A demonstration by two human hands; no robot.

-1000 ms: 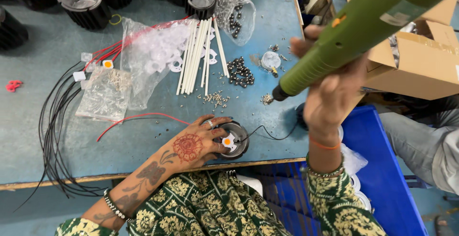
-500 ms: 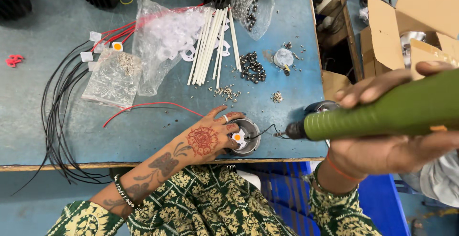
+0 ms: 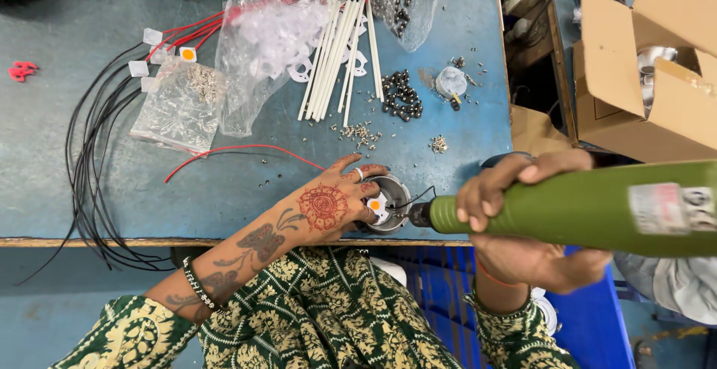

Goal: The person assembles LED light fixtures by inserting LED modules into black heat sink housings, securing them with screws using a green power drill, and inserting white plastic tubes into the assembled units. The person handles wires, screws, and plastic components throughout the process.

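1. A small round metal housing (image 3: pixel 385 203) is held down near the front edge of the blue tabletop (image 3: pixel 89 190) by the left hand (image 3: pixel 328 206), whose fingers are curled around the housing's rim.
2. Inside the housing a white plate with an orange chip (image 3: pixel 376 206) is seen seated; thin dark leads run from it towards the right.
3. A thick green electric screwdriver (image 3: pixel 582 208) is gripped by the right hand (image 3: pixel 515 223), with the fingers wrapped shut around its barrel. The tool is held almost level, and its dark tip (image 3: pixel 418 214) is placed just beside the rim of the housing.
4. Whether the bit is already engaged in a screw cannot be told, as the contact point is too small to make out.
5. As a judgement, the work is taken to be at the fastening stage: the chip plate appears placed in the housing, while its fixing seems to be in hand and not finished.
6. Loose small screws (image 3: pixel 360 134) are scattered well behind the housing, beside a bundle of white sticks (image 3: pixel 336 59) and a heap of dark beads (image 3: pixel 401 96).
7. Clear bags of parts (image 3: pixel 175 107), red and black wires (image 3: pixel 89 160) and a cardboard box (image 3: pixel 650 63) are also seen.
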